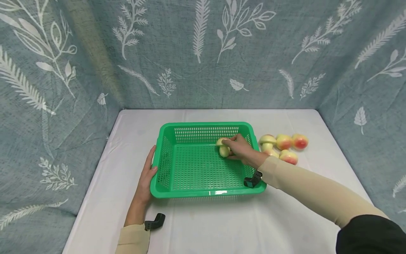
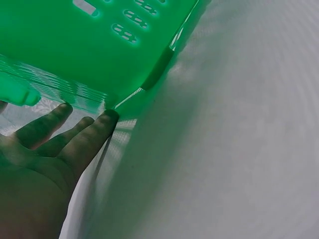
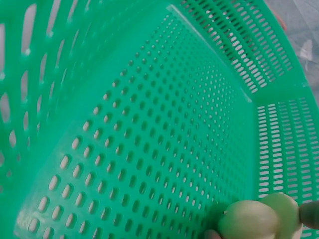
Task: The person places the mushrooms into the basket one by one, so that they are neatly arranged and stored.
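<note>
My right hand (image 1: 241,150) reaches over the right side of a green perforated plastic basket (image 1: 203,194). Between its thumb and fingers it pinches a pale green mushroom (image 1: 224,151), cap upward, inside the basket near the right end. The right wrist view shows this mushroom's rounded underside (image 3: 249,220) low in the frame, close to the basket floor, with only fingertips visible. At the basket's left end lies my left hand (image 1: 146,178), thumb at the rim. In the left wrist view its straight fingers (image 2: 84,142) lie along the basket's outer wall.
Right of the basket, a cluster of several pieces lies on the white-covered table (image 1: 193,225): another pale mushroom (image 1: 268,139) and yellow-red peaches (image 1: 299,141). Grey-blue leaf-patterned cloth (image 1: 184,84) hangs around the back and sides.
</note>
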The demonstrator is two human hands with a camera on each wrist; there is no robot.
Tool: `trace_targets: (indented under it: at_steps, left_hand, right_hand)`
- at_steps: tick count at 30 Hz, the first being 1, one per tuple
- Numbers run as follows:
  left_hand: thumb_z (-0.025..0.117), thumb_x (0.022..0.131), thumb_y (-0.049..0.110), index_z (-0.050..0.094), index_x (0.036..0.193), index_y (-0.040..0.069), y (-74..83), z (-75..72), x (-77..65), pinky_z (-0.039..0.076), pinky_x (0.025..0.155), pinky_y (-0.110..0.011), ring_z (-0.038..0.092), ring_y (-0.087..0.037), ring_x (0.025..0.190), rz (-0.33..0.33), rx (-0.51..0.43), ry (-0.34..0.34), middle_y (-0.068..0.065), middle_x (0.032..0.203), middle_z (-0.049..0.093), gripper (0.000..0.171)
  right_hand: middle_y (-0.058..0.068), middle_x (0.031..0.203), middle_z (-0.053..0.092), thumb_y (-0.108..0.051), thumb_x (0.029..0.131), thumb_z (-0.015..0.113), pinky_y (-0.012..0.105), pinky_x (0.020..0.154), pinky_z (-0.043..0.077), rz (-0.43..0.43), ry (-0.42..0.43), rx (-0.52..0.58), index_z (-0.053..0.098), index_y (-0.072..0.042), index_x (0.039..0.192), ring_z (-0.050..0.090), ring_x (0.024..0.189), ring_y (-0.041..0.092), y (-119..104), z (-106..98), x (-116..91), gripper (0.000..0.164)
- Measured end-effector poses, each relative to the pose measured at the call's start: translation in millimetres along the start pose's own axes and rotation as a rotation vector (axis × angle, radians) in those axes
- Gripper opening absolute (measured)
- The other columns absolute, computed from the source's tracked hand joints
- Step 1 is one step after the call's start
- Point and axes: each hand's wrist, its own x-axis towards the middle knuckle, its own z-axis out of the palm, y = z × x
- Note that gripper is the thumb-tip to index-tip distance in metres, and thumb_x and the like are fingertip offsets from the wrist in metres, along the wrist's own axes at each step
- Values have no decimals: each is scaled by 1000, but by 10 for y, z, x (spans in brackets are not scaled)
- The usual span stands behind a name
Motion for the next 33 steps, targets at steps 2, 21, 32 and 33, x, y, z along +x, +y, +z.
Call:
trace_targets:
  at_steps: [2,21,32,33]
  left_hand:
    - [35,105,20,17,176,23,-2,1,0,15,124,-52,10,-25,164,2,15,5,0,180,13,74]
    - [35,106,22,18,176,27,-4,2,-11,20,121,-48,17,-23,161,-10,20,11,2,180,15,73]
    - [36,106,22,19,176,25,2,4,-7,21,120,-41,14,-24,162,-3,32,15,2,180,14,72]
    - [36,106,22,19,176,25,2,5,-7,21,121,-43,14,-25,162,-5,35,16,2,180,14,72]
  right_hand:
    - [22,123,50,-22,111,62,43,85,63,-10,7,-18,43,2,128,58,85,22,-10,2,-2,35]
    - [24,125,54,-25,106,59,39,81,61,-62,28,-168,42,2,128,63,99,26,-24,15,-48,38]
    - [26,147,50,-21,104,64,45,89,57,-72,-2,-175,36,0,154,61,114,31,-41,-9,-101,61]
    - [26,149,49,-20,104,65,45,88,57,-75,-9,-178,36,-1,155,61,114,31,-44,-11,-107,62]
